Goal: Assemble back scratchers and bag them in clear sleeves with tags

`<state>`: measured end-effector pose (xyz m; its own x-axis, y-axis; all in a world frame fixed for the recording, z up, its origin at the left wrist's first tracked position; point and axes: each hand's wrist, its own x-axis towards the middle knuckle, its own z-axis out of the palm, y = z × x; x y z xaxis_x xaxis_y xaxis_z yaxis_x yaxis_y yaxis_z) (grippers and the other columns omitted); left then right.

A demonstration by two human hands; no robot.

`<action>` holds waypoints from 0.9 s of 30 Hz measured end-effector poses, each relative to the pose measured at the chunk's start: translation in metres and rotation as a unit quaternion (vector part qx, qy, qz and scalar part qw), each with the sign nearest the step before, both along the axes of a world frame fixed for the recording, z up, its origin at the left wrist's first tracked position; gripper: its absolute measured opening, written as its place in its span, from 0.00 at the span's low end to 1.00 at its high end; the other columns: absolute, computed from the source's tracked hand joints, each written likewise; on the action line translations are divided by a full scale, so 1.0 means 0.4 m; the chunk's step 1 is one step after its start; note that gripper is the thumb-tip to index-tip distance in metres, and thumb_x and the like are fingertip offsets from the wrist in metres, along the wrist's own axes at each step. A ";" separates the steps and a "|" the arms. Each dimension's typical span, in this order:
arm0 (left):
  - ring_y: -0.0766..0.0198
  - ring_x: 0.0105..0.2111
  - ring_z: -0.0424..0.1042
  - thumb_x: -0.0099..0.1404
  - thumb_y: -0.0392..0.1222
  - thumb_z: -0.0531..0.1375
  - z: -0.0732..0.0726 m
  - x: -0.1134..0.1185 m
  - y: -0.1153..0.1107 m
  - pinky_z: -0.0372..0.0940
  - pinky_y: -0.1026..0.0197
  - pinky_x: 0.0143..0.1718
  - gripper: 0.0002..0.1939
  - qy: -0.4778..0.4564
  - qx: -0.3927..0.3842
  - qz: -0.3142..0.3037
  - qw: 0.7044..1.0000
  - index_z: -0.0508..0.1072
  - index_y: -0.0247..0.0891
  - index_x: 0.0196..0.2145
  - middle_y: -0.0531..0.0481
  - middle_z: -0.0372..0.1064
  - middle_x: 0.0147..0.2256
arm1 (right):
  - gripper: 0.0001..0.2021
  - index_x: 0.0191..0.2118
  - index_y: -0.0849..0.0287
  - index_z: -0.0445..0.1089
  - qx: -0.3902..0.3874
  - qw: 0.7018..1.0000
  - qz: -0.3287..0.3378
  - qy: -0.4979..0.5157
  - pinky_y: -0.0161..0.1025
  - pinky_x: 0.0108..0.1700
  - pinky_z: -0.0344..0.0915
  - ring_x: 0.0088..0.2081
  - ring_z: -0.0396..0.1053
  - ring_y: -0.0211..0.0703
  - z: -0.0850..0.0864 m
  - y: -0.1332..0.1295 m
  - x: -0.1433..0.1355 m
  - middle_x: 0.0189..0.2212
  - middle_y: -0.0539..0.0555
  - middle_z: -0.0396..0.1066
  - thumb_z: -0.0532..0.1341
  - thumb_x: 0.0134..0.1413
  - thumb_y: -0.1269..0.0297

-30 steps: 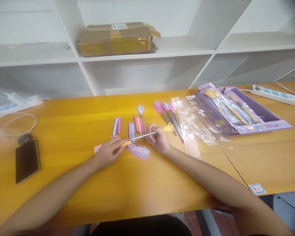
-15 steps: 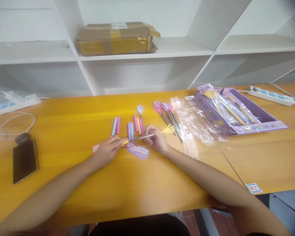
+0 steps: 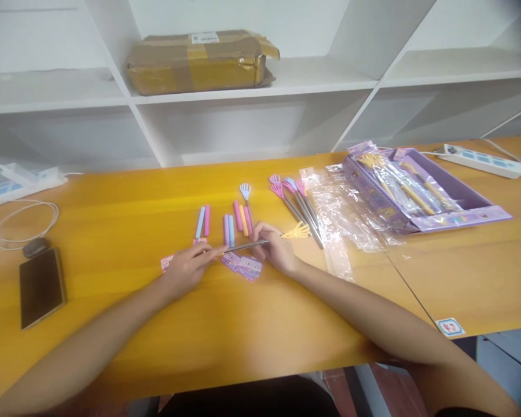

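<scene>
A yellow hand-shaped scratcher [image 3: 297, 230] with a metal rod lies across both hands. My right hand [image 3: 271, 246] is closed round the rod near the yellow claw. My left hand [image 3: 191, 263] grips the other end, where the handle is mostly hidden by the fingers. Just beyond the hands lie pink, blue, purple and yellow handle tubes [image 3: 206, 220] in small groups. A blue-clawed rod [image 3: 245, 191] rests beside them. Several pink and blue clawed rods [image 3: 301, 202] lie to the right. Small printed cards [image 3: 248, 267] are between the hands, nearer my body.
A purple display box [image 3: 460, 222] holds wrapped scratchers at the right, beside clear plastic wrappers [image 3: 342, 202]. A phone [image 3: 41, 288] and cable [image 3: 54, 217] are at the left. Power strips [image 3: 488, 161] sit at both sides. A taped carton [image 3: 200, 63] stands on the shelf behind.
The yellow handle end, visible at my left fingertips before, is now mostly covered as my left fingers extend further along the rod. The view has shifted slightly.
</scene>
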<state>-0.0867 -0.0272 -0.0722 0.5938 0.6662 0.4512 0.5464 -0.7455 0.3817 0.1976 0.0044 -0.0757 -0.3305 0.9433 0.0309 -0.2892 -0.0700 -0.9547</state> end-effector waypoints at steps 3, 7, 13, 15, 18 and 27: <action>0.64 0.43 0.79 0.82 0.35 0.53 0.007 0.006 -0.003 0.75 0.63 0.44 0.24 -0.009 -0.005 0.030 0.999 0.73 0.48 0.68 0.46 0.77 0.44 | 0.13 0.39 0.52 0.62 0.017 0.998 -0.062 0.010 0.35 0.24 0.48 0.18 0.50 0.36 0.004 0.021 0.010 0.18 0.42 0.59 0.57 0.66 0.48; 0.61 0.48 0.81 0.82 0.37 0.54 0.005 0.003 -0.004 0.77 0.61 0.47 0.20 -0.011 -0.005 0.069 0.998 0.77 0.47 0.65 0.44 0.79 0.51 | 0.15 0.44 0.49 0.56 0.063 0.971 -0.228 -0.010 0.36 0.24 0.48 0.20 0.48 0.38 0.017 0.065 0.045 0.25 0.43 0.57 0.51 0.67 0.43; 0.60 0.49 0.81 0.81 0.37 0.57 -0.002 0.002 -0.005 0.77 0.59 0.50 0.20 -0.036 -0.020 0.062 0.997 0.77 0.48 0.65 0.45 0.79 0.51 | 0.12 0.38 0.51 0.55 0.104 0.947 -0.294 -0.076 0.38 0.28 0.56 0.25 0.57 0.41 0.015 0.100 0.094 0.27 0.47 0.58 0.52 0.68 0.50; 0.59 0.50 0.81 0.79 0.37 0.59 0.003 0.003 -0.008 0.76 0.58 0.52 0.19 -0.060 -0.023 0.052 0.997 0.77 0.47 0.64 0.46 0.79 0.51 | 0.12 0.35 0.51 0.57 0.116 0.951 -0.271 -0.092 0.38 0.28 0.57 0.25 0.59 0.42 0.010 0.094 0.095 0.27 0.49 0.60 0.52 0.69 0.51; 0.59 0.50 0.80 0.79 0.36 0.57 0.016 0.002 -0.014 0.76 0.56 0.52 0.16 -0.110 -0.041 0.051 0.992 0.78 0.43 0.59 0.44 0.79 0.50 | 0.15 0.34 0.52 0.60 0.118 0.957 -0.245 -0.099 0.39 0.27 0.56 0.24 0.59 0.41 0.005 0.084 0.089 0.27 0.49 0.62 0.53 0.71 0.51; 0.54 0.44 0.74 0.78 0.42 0.56 0.005 -0.021 -0.002 0.73 0.52 0.44 0.11 -0.280 -0.018 0.070 0.957 0.78 0.40 0.48 0.42 0.73 0.44 | 0.22 0.33 0.53 0.66 0.128 0.963 -0.208 -0.116 0.38 0.22 0.56 0.22 0.60 0.39 -0.004 0.076 0.081 0.28 0.49 0.63 0.59 0.72 0.41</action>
